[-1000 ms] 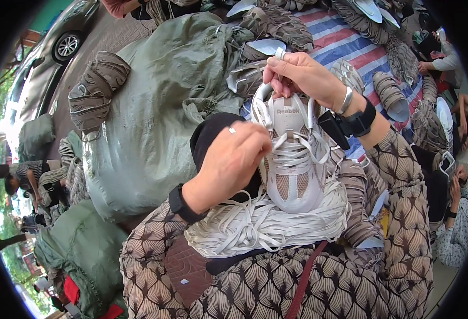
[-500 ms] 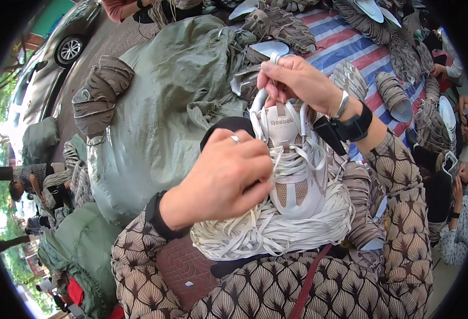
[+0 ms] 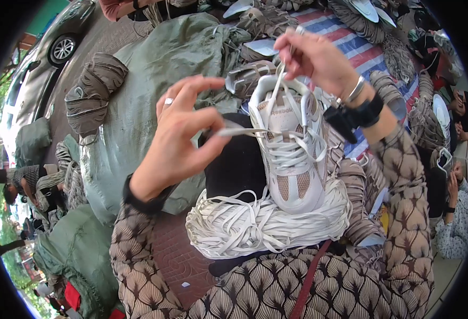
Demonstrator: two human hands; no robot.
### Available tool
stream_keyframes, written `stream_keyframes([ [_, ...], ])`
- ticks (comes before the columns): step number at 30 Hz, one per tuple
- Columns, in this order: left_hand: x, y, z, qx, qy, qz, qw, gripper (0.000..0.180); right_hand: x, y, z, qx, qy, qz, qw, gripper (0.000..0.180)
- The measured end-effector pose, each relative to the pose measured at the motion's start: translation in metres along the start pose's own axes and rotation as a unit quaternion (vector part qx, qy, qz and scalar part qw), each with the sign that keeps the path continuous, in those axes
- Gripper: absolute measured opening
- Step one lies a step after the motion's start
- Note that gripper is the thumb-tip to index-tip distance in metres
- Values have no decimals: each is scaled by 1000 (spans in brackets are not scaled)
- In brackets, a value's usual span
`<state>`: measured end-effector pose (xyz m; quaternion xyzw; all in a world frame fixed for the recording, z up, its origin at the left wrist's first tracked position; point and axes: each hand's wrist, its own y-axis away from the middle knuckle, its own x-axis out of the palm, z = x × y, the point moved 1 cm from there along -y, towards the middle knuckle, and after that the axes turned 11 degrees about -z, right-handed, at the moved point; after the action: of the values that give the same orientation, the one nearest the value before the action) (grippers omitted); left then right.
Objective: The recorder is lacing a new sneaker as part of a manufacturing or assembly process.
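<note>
Two lace strands, one sneaker (image 3: 284,125) between the hands

Both hands hold lace, and the sneaker lies between their lines of pull. Its long axis runs away from the wearer, toe nearest the body, heel and collar farthest, sole down on a flattened bundle of loose white laces (image 3: 234,229) across the lap. The left hand (image 3: 178,135) is off the sneaker's left flank, level with the tongue, thumb and curled forefinger closed on the left lace strand (image 3: 239,131), its other fingers spread clear. That strand runs nearly crosswise to the long axis, in a fairly flat line from the upper eyelets to the pinch. The right hand (image 3: 319,61) is above and beyond the collar, its wrist off to the right, fingertips bunched on the right lace strand (image 3: 279,87), which climbs almost along the axis over the tongue. Slight blur hides how much tail sticks out past those fingertips.

So from the left fingers the sneaker lies to the right, one short span of lace away; from the right fingers it lies just below, toward the wearer. The right hand is the nearer of the two, though neither hand clearly touches the sneaker's body
</note>
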<state>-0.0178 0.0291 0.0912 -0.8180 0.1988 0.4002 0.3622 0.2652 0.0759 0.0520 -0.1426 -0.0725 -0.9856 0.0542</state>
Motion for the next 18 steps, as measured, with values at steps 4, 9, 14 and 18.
stream_keyframes([
  [4, -32, 25, -13, -73, 145, 151, 975, 17, -13, -34, 46, -41, 17, 105, 994, 33],
  [9, 17, 41, -1, -72, 102, 16, 992, 23, 18, -25, 102, 28, 206, -86, 974, 36],
  [14, 53, 27, -26, -44, 87, -89, 991, 29, -1, -40, 107, -32, 378, -121, 917, 37],
  [18, 72, 22, -37, -31, -4, -96, 995, 23, -9, -45, 107, 30, 98, 270, 957, 37],
])
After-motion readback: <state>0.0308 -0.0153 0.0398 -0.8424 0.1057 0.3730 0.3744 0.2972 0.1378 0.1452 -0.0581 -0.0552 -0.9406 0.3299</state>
